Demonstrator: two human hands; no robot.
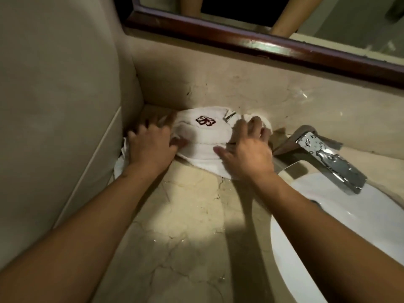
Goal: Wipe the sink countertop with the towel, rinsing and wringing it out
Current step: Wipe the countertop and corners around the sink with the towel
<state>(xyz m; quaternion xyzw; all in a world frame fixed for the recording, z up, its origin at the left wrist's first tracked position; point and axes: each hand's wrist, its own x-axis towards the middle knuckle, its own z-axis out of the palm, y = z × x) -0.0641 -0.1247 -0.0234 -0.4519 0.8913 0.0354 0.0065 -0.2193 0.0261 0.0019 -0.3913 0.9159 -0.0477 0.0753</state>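
Two hands on white towel point(203, 136), which lies bunched on the marble counter point(175, 215) in the back left corner. Left hand point(150, 145) presses it, fingers spread, grip released. Right hand point(244, 149) grip clutches the towel's right end. Sink point(328, 215) and wet faucet point(332, 160) at right.

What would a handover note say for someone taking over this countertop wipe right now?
Left hand: fingers spread, pressing the towel's left end flat in the back corner; no grip.
Right hand: fingers curled into the towel's right end, near the faucet.
Towel: bunched on the countertop against the backsplash, left of the sink.
Done: cannot tell how much is wiped; water droplets show on the near counter.
Left: wipe the near counter, then rinse and wring the towel at the sink.
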